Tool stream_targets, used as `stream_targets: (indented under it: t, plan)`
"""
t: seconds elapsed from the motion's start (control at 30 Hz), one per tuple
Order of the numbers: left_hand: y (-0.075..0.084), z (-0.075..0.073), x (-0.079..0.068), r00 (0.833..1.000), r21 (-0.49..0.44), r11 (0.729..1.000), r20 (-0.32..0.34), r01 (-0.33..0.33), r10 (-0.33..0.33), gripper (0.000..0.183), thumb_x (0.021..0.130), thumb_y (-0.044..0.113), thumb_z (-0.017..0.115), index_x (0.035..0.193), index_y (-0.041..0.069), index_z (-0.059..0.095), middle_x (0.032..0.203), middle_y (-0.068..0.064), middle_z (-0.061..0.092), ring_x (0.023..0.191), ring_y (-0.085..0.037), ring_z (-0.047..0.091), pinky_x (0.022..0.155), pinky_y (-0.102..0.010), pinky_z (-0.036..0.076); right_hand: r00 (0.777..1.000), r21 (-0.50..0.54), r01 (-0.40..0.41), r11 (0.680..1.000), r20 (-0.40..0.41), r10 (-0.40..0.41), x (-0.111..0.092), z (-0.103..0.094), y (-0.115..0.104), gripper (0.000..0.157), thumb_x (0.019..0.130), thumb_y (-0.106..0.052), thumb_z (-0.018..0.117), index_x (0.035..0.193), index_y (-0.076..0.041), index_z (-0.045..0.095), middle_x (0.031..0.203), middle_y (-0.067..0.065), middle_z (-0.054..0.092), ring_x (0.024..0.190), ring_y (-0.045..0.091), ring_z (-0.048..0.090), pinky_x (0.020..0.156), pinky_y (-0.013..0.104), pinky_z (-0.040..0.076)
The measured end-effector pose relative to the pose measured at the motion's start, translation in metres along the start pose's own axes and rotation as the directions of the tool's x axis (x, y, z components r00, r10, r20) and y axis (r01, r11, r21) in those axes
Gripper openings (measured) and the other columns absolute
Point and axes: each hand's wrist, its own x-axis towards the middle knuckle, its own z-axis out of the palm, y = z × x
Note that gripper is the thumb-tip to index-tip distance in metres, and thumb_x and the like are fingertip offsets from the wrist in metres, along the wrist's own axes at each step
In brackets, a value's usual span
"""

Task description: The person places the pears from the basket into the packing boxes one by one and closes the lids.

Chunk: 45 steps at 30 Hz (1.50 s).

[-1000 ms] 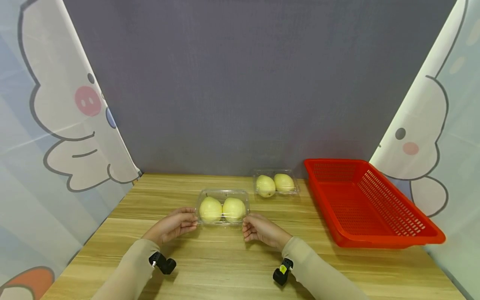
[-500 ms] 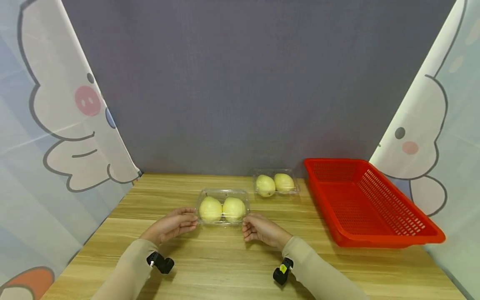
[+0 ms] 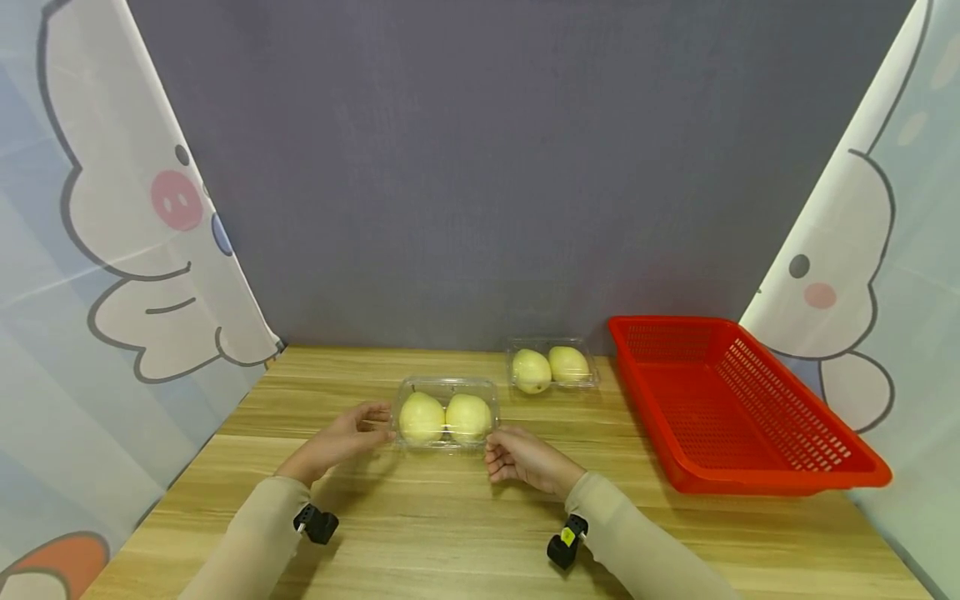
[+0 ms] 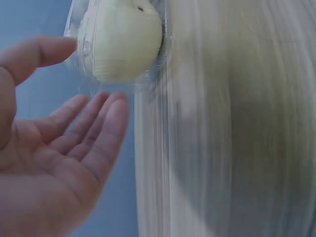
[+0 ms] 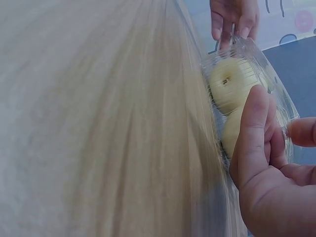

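A clear plastic clamshell box (image 3: 445, 389) with two pale yellow pears (image 3: 422, 418) sits mid-table, its lid down. At its left end my left hand (image 3: 341, 440) has fingers extended and spread from the thumb; in the left wrist view the thumb tip is at the box's side and the fingers (image 4: 106, 133) lie just short of it. My right hand (image 3: 528, 460) pinches the rim at the front right corner between thumb and curled fingers; in the right wrist view the thumb (image 5: 302, 132) meets the edge of the box.
A second clear box (image 3: 585, 343) with two pears (image 3: 532, 372) stands behind, to the right, near the grey backdrop (image 3: 450, 183). On the right of the wooden table (image 3: 450, 533) is a red plastic basket (image 3: 750, 482) with perforated sides.
My left hand has loosened from the box's left end: its fingers have spread and the hand has drawn slightly left. The right hand and box have stayed put.
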Motion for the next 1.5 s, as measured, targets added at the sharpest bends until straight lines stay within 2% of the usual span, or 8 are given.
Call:
stream_targets:
  t: [0.17, 0.37, 0.53, 0.6, 0.87, 1.2, 1.3, 1.5]
  plan:
    - [0.005, 0.004, 0.002, 0.989, 0.151, 0.979, -0.045, -0.135, 0.144, 0.067, 0.095, 0.014, 0.069, 0.151, -0.004, 0.037, 0.151, -0.028, 0.038, 0.135, -0.05, 0.038, 0.108, -0.06, 0.038, 1.0, 0.001, 0.001, 1.0, -0.005, -0.001, 0.0, 0.0, 0.0, 0.016, 0.101, -0.014, 0.044, 0.092, -0.004, 0.053, 0.083, 0.004, 0.056, 0.072, 0.013, 0.055, 0.069, 0.025, 0.056]
    - [0.013, 0.016, 0.006, 0.973, 0.369, 0.912, -0.072, -0.177, 0.218, 0.08, 0.089, 0.031, 0.078, 0.153, 0.004, 0.039, 0.154, -0.022, 0.037, 0.133, -0.049, 0.042, 0.104, -0.064, 0.039, 1.0, 0.008, 0.003, 1.0, 0.002, -0.003, -0.001, 0.001, 0.0, 0.016, 0.102, -0.013, 0.044, 0.091, -0.005, 0.053, 0.083, 0.004, 0.057, 0.072, 0.013, 0.055, 0.069, 0.024, 0.056]
    - [0.017, 0.025, 0.011, 0.954, 0.496, 0.838, -0.059, -0.227, 0.294, 0.082, 0.087, 0.035, 0.08, 0.15, -0.001, 0.042, 0.153, -0.024, 0.038, 0.132, -0.047, 0.044, 0.105, -0.062, 0.04, 1.0, 0.012, 0.003, 1.0, 0.0, -0.003, 0.0, 0.0, 0.0, 0.016, 0.101, -0.013, 0.044, 0.09, -0.005, 0.054, 0.082, 0.003, 0.056, 0.071, 0.013, 0.055, 0.068, 0.024, 0.056]
    - [0.018, 0.027, 0.012, 0.954, 0.516, 0.828, -0.063, -0.221, 0.294, 0.081, 0.087, 0.033, 0.081, 0.149, -0.002, 0.043, 0.153, -0.023, 0.039, 0.131, -0.046, 0.045, 0.103, -0.061, 0.042, 1.0, 0.012, 0.001, 1.0, 0.0, -0.001, 0.0, 0.0, 0.0, 0.016, 0.101, -0.013, 0.044, 0.09, -0.005, 0.053, 0.082, 0.003, 0.056, 0.071, 0.013, 0.055, 0.068, 0.024, 0.056]
    - [0.02, 0.028, 0.012, 0.961, 0.525, 0.825, -0.052, -0.206, 0.273, 0.076, 0.088, 0.03, 0.08, 0.145, -0.006, 0.046, 0.15, -0.023, 0.041, 0.129, -0.043, 0.048, 0.1, -0.057, 0.047, 1.0, 0.029, -0.019, 0.999, -0.003, 0.019, 0.001, -0.001, 0.001, 0.017, 0.102, -0.014, 0.044, 0.093, -0.004, 0.054, 0.083, 0.003, 0.057, 0.072, 0.013, 0.055, 0.069, 0.024, 0.056]
    - [0.022, 0.028, 0.014, 0.972, 0.486, 0.857, -0.056, -0.171, 0.227, 0.075, 0.087, 0.028, 0.081, 0.145, -0.005, 0.048, 0.152, -0.022, 0.039, 0.129, -0.042, 0.048, 0.099, -0.053, 0.049, 0.999, 0.021, -0.001, 1.0, -0.052, 0.002, -0.003, -0.001, 0.001, 0.025, 0.102, -0.019, 0.05, 0.11, 0.005, 0.05, 0.087, 0.006, 0.056, 0.073, 0.015, 0.055, 0.069, 0.026, 0.057]
    - [0.023, 0.028, 0.014, 0.976, 0.466, 0.871, -0.064, -0.157, 0.21, 0.074, 0.087, 0.027, 0.081, 0.145, -0.004, 0.048, 0.152, -0.021, 0.039, 0.128, -0.042, 0.049, 0.099, -0.052, 0.049, 0.993, -0.025, 0.021, 0.999, -0.113, -0.024, -0.003, 0.001, 0.001, 0.033, 0.101, -0.02, 0.053, 0.12, 0.005, 0.042, 0.094, 0.012, 0.055, 0.078, 0.018, 0.056, 0.073, 0.029, 0.056]
    - [0.024, 0.028, 0.013, 0.98, 0.444, 0.886, -0.072, -0.133, 0.184, 0.075, 0.087, 0.027, 0.082, 0.146, -0.003, 0.048, 0.153, -0.019, 0.038, 0.126, -0.041, 0.05, 0.099, -0.05, 0.05, 0.966, -0.23, 0.068, 0.971, -0.23, -0.122, -0.007, 0.003, -0.002, 0.062, 0.101, -0.024, 0.056, 0.147, 0.006, 0.026, 0.127, 0.025, 0.05, 0.11, 0.035, 0.057, 0.091, 0.049, 0.052]
